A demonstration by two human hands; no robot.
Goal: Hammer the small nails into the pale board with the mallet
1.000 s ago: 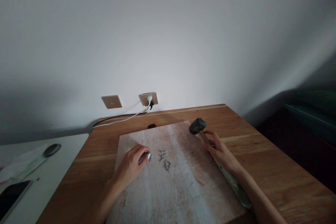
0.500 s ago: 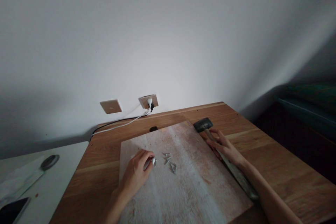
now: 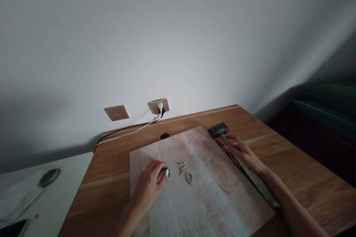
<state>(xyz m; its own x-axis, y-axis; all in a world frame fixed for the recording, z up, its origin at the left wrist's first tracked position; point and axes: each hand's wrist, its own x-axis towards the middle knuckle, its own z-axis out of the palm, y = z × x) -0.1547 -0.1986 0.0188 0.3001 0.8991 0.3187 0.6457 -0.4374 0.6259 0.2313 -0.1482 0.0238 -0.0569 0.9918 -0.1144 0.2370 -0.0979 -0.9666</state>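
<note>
On the wooden table lies a pale, worn board (image 3: 205, 196). My left hand (image 3: 151, 177) is over its left part, thumb and fingers pinched on a small white and silver piece (image 3: 168, 173). Just right of those fingertips several small shiny metal pieces (image 3: 182, 169) lie loose on the board. My right hand (image 3: 247, 157) is closed around the handle of a hammer (image 3: 218, 130) near its dark head. The hammer lies along the board's right edge, its pale handle running toward me beneath my forearm.
A wall socket (image 3: 158, 106) with white and black cables is behind the table (image 3: 280, 155). Left of it is another wall plate (image 3: 116, 112). A white surface (image 3: 66, 177) at the left bears a dark round object (image 3: 50, 177) and a dark flat object.
The whole view has shifted slightly, so the board, hands and hammer appear a little further right. Both hands keep their holds.
</note>
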